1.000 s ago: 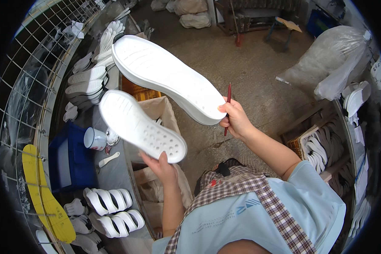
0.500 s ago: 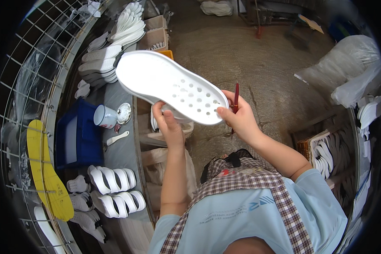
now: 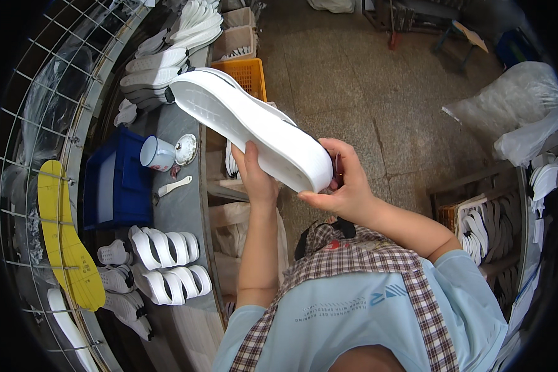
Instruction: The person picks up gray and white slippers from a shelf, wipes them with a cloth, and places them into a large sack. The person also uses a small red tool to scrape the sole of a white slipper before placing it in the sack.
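I hold up a thick white shoe sole (image 3: 251,124) in both hands, tilted so its side wall and patterned underside show. A small black patch marks its far left end. My left hand (image 3: 257,177) grips the near edge around the middle, thumb against the side. Around the right end of the sole my right hand (image 3: 347,183) is closed, thumb below and fingers behind. A dark red pen (image 3: 338,163) sits in that same hand, mostly hidden by the fingers and sole.
The grey bench (image 3: 178,164) on the left bears a blue bin (image 3: 121,186), an enamel mug (image 3: 157,154), a small white brush (image 3: 175,185) and rows of white soles (image 3: 164,254). Beyond stands a yellow crate (image 3: 251,74). A rack (image 3: 477,217) of soles is on the right.
Both hands have turned the sole from its holed inner face to show its side wall and underside. The red pen, upright before, is now largely out of sight.
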`<state>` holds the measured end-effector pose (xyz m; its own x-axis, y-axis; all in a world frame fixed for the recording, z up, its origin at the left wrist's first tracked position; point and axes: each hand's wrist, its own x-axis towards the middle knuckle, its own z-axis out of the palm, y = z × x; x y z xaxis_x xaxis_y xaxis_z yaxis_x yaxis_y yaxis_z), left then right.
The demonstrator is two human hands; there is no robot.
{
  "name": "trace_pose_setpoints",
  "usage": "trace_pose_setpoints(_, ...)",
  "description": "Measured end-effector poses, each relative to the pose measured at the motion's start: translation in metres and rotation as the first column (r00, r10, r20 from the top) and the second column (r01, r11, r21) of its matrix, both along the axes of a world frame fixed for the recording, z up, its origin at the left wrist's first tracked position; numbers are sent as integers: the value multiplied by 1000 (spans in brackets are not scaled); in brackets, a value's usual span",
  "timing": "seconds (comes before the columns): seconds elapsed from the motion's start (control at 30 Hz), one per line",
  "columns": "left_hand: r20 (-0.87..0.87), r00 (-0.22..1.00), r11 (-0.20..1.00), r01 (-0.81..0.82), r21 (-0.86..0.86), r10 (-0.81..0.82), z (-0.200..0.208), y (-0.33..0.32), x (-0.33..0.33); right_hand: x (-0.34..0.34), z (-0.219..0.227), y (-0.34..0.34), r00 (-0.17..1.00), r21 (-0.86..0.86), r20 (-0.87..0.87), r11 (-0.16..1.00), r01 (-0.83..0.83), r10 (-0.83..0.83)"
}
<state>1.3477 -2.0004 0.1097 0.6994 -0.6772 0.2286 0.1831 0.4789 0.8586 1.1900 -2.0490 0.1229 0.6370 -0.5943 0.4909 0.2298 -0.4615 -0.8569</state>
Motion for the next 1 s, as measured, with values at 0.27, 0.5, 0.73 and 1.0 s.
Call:
trace_pose_setpoints(0.27, 61, 998, 999, 27, -18, -25, -15, -1, 11, 1, 5, 3, 999, -158, 53, 987, 14, -6)
trace_pose_setpoints(0.5, 22, 1000, 1000, 18, 19, -18, -30, 2, 17, 1, 12, 7, 999, -218, 24, 976, -28, 34)
trace_pose_setpoints(0.73, 71, 995, 996, 79, -45, -76, -23, 4, 17, -8, 24, 1, 996, -195, -88, 980, -25, 8)
trace_pose_setpoints(1.0, 601, 774, 865, -428, 263, 201, -28, 13, 10, 8, 23, -22, 911, -83, -397, 993, 89, -115)
